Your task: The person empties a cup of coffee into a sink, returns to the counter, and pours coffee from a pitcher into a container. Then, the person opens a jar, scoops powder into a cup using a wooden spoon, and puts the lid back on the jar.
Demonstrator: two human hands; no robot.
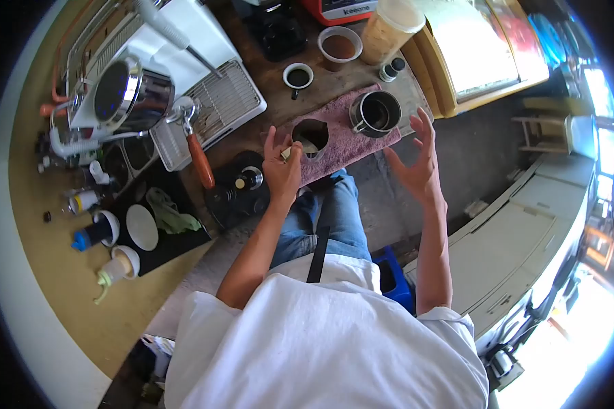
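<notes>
Gripping, left side: the near side of the spouted pitcher (312, 140) is held by the left hand (283, 167); grip narrow, thumb laid close to the rim, one finger raised clear. Exact hold on the handle can't be told, being covered by the fingers.
Pitcher position: seen over the left half of the pink towel (344, 144), dark inside; whether the towel is touched by its base can't be told.
Right hand (419, 163): held wide, fingers spread, nothing gripped; raised just beside the towel's right end, near the metal mug, apart from it.
Metal mug (378, 112): stood upright on the towel, right of the pitcher, handle turned toward the pitcher side.
White cup (298, 75): placed beyond the towel on the brown counter (269, 116), part filled with dark liquid.
Powder bowl (338, 48): set behind the white cup, brown powder contained; flanked by a clear tub (390, 31) with tan contents.
Small bottle (391, 70): dark-capped, parked just beyond the mug.
Portafilter (199, 160): wooden handle pointed toward the near counter edge, left of the left hand.
Drip tray (215, 102): slatted, fitted at the front of the white coffee machine (208, 37).
</notes>
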